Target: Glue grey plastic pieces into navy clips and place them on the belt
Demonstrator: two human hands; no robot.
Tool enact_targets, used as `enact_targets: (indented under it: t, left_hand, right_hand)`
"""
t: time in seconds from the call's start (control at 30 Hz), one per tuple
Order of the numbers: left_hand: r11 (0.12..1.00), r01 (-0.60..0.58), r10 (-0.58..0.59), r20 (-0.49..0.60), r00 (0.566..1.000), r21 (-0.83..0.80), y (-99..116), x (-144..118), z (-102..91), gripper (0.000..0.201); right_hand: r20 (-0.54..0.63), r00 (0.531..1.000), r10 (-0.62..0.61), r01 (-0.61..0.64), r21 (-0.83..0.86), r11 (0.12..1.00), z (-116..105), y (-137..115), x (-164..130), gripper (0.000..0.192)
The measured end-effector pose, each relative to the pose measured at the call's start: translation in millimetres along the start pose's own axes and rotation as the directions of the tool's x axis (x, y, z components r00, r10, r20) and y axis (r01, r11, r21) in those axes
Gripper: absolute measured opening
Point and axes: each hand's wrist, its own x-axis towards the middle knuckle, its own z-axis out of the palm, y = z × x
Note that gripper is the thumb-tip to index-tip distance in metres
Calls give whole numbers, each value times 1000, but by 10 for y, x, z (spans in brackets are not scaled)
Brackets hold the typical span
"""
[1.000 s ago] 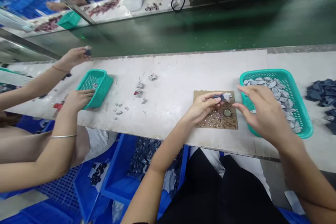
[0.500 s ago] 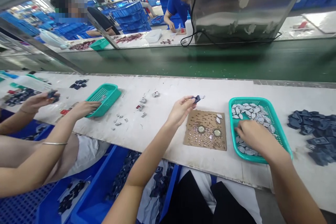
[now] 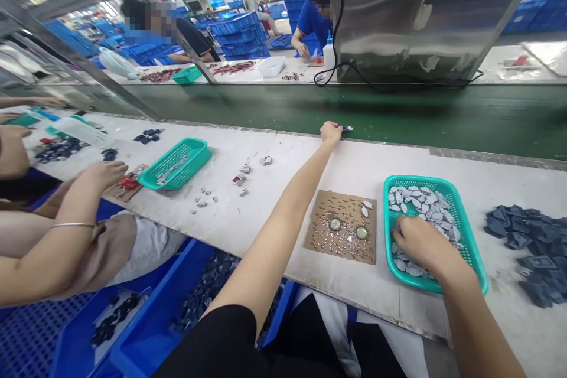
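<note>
While left hand point(image 3: 331, 131) grip pinches small part point(image 3: 346, 128) | right hand point(image 3: 416, 242) in green basket point(image 3: 465, 230)

Teal plastic mesh basket point(image 3: 466, 235), matt brown cardboard pad point(image 3: 323, 235), glossy steel housing point(image 3: 420, 12), scuffed white worktop point(image 3: 292, 201)

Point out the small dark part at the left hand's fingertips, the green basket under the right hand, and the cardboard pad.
small dark part point(image 3: 346, 128): head view, its middle.
green basket point(image 3: 460, 207): head view, right rim.
cardboard pad point(image 3: 323, 207): head view, bare upper-left area.
</note>
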Motion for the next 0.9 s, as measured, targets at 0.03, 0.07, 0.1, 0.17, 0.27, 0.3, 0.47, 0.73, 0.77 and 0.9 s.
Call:
enact_targets:
  t: [0.03,0.07,0.1,0.17,0.27,0.3,0.47,0.73,0.77,0.9]
  left_hand:
    - [1000,-6,7,-10,1000,29,7,27,34,28]
    - [999,-14,15,-19,1000,53,11,45,59,28]
    - [997,-25,27,-28,999,69,11,55,74,28]
    - [995,-58,61,-41,997,86,5,50,77,26]
    - [989,-123,128,-53,990,86,-2,-26,17,23]
    - [986,-146,151,-56,987,82,-4,-72,-21,24]
    - [957,-291,291,-28,956,26,-85,-501,-407,30]
    - [871,-490,424,-449,786,-35,-1130,-1978,-1922,27]
    - [912,-409,342,-606,718,29,-1377,-2179,-2071,26]
    - [968,152,61,-775,629,199,-2380,-2961,-2374,12]
  right_hand:
    - [1,1000,3,-3,0,1000,-1,-4,-3,35]
    - [0,1000,4,-4,0,1000,-3,-7,-6,35]
    - [0,1000,4,-4,1,1000,-3,-10,-7,35]
    - [3,1000,5,-5,0,1000,-4,-12,-5,35]
    - [4,1000,5,-5,-6,1000,-4,-1,10,34]
    - [5,1000,3,-3,-6,1000,-5,6,17,34]
    - [13,1000,-20,19,18,1000,-4,52,54,31]
    - [-22,999,35,-35,15,999,-39,71,22,34]
    - [-40,998,46,-46,10,999,-53,65,12,34]
    - [-151,985,78,-79,0,997,-176,-48,-131,36]
